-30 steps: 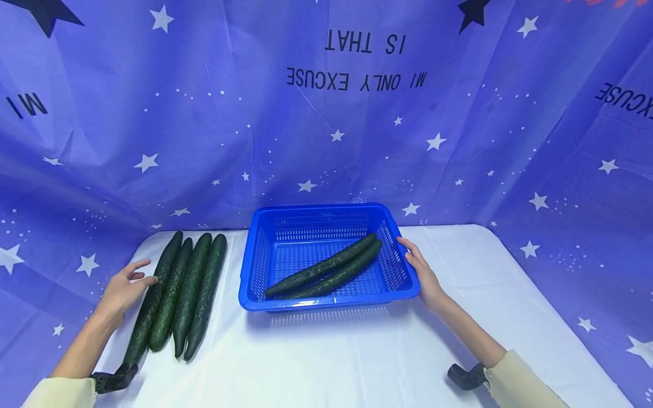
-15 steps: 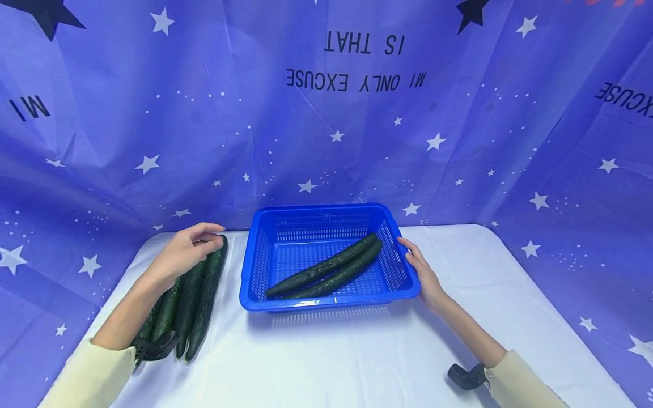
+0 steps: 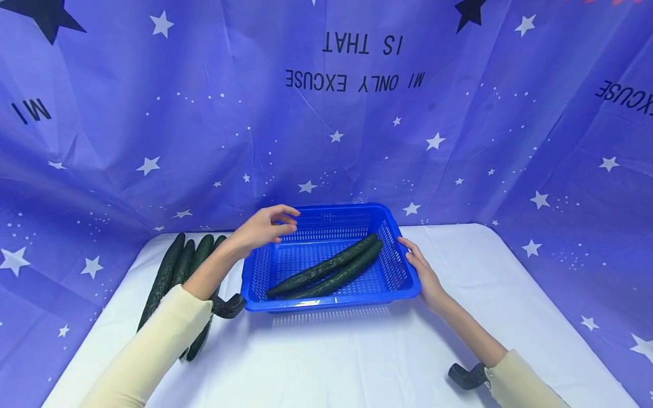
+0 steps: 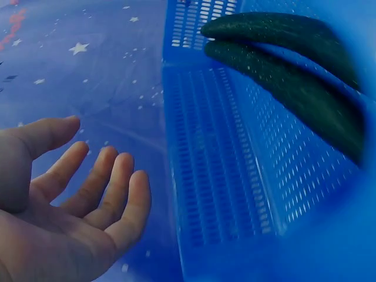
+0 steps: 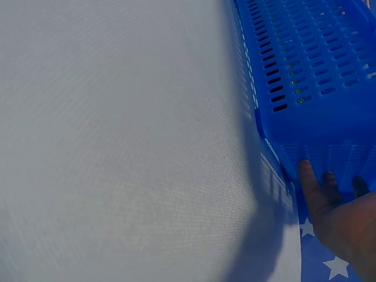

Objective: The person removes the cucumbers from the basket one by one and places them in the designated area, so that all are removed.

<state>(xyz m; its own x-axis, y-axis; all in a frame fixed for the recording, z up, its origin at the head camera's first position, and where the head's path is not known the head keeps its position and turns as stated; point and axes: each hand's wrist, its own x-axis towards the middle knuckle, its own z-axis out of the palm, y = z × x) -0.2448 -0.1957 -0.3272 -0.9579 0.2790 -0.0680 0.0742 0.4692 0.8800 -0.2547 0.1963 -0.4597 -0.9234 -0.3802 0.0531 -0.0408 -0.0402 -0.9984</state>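
My left hand (image 3: 265,228) hovers over the back left part of a blue plastic basket (image 3: 316,304), fingers loosely bent and holding nothing. In the left wrist view its palm (image 4: 64,235) is bare, apart from the basket wall. My right hand (image 3: 424,277) rests against the basket's right side; in the right wrist view its fingers (image 5: 314,191) touch the outer wall, and its thumb is hidden. Two dark green cucumbers (image 3: 326,265) lie side by side, slanting, in the basket. Several more cucumbers (image 3: 162,277) lie in a row at the left, partly covered by my left forearm.
A white cloth (image 3: 326,362) covers the table. Behind it hangs a purple-blue curtain (image 3: 336,164) with stars and lettering, close to the basket's back rim. Black wrist mounts (image 3: 229,306) stick out from both sleeves.
My left hand has moved right, from beside the cucumber row, across their far ends, to above the basket. The right hand, basket and cucumbers have stayed in place.
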